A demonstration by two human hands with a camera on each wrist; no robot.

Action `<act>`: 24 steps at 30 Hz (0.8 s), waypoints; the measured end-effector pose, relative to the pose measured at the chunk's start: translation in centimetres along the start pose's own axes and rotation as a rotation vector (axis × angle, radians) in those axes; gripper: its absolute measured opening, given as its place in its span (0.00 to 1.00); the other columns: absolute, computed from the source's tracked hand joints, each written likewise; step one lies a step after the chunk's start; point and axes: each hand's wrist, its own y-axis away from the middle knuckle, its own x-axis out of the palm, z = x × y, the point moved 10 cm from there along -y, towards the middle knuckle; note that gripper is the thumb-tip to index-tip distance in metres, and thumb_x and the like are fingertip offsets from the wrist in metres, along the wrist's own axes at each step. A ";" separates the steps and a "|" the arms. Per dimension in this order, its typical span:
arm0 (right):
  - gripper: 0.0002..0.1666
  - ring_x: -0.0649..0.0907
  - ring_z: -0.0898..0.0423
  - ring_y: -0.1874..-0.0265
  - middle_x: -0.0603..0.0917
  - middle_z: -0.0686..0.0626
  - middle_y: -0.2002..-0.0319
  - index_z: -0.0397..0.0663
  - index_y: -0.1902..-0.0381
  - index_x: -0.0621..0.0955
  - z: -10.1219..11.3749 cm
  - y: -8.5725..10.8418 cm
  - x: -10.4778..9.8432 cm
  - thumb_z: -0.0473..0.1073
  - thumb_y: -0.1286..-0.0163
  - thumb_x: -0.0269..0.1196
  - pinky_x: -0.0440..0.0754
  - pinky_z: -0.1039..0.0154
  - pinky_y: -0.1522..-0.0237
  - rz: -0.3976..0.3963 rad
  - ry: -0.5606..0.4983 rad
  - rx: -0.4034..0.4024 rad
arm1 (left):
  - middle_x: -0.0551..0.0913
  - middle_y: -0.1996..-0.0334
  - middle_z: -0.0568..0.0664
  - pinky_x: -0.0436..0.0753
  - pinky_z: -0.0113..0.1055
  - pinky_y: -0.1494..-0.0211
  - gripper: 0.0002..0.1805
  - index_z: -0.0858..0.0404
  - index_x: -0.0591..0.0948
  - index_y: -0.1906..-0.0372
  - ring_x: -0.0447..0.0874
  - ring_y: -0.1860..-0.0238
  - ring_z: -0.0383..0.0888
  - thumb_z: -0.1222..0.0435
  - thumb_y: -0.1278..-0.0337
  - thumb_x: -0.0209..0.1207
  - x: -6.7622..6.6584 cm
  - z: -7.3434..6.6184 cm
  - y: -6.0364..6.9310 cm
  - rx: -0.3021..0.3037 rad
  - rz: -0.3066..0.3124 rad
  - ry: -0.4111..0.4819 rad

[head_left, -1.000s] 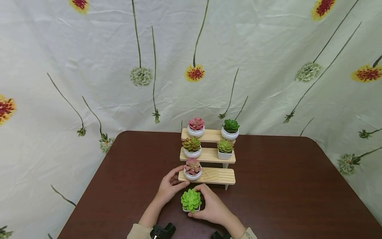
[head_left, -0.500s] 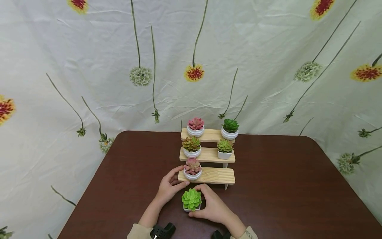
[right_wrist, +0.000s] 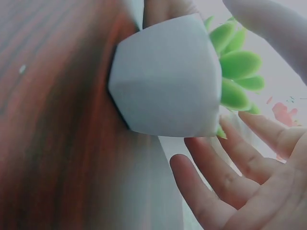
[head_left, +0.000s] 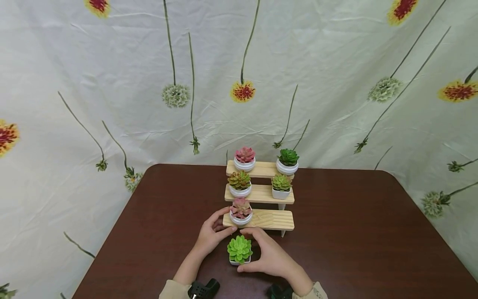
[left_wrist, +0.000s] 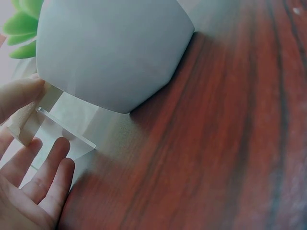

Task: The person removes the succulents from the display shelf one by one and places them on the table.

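My left hand (head_left: pixel 210 236) grips the left end of the bottom step of a wooden tiered plant stand (head_left: pixel 272 220), thumb at the front edge. In the left wrist view, its thumb and fingers lie on either side of the wood (left_wrist: pixel 31 117). A bright green artificial succulent (head_left: pixel 240 249) in a white square pot (right_wrist: pixel 165 79) stands upright on the table before the stand. Around its right side my right hand (head_left: pixel 270 257) is spread, thumb and fingers apart from the pot. On the bottom step's left sits a pink succulent (head_left: pixel 241 209) in a round white pot.
The middle step holds a brownish-green succulent (head_left: pixel 239 181) and a light green one (head_left: pixel 281 183). On the top step stand a pink succulent (head_left: pixel 245 155) and a dark green one (head_left: pixel 288 158). A flower-printed cloth (head_left: pixel 321 62) hangs behind the dark brown table (head_left: pixel 358 232).
The green succulent shifted slightly right, then stayed put. My right hand has loosened from its pot, its fingers spreading wider and moving a little right. The left hand has not moved.
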 end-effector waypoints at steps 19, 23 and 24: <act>0.30 0.79 0.51 0.56 0.80 0.48 0.56 0.48 0.48 0.77 0.5 -0.3 -3.7 0.51 0.47 0.73 0.78 0.55 0.53 -0.220 -0.070 0.022 | 0.73 0.42 0.61 0.81 0.36 0.55 0.30 0.70 0.73 0.40 0.79 0.60 0.39 0.76 0.52 0.66 0.0 0.3 -0.1 -0.006 0.001 0.015; 0.27 0.80 0.51 0.59 0.81 0.50 0.60 0.47 0.52 0.78 0.2 -0.3 -4.5 0.49 0.48 0.74 0.79 0.54 0.55 -0.311 -0.082 0.051 | 0.72 0.41 0.61 0.80 0.36 0.55 0.30 0.70 0.73 0.41 0.79 0.60 0.39 0.76 0.53 0.66 0.0 0.3 -0.1 -0.010 0.000 0.021; 0.27 0.80 0.51 0.59 0.81 0.50 0.60 0.47 0.52 0.78 0.1 -0.3 -4.6 0.49 0.48 0.74 0.79 0.55 0.54 -0.329 -0.083 0.064 | 0.73 0.42 0.61 0.80 0.36 0.55 0.30 0.70 0.73 0.41 0.79 0.60 0.39 0.76 0.53 0.66 0.0 0.3 -0.1 -0.010 -0.001 0.022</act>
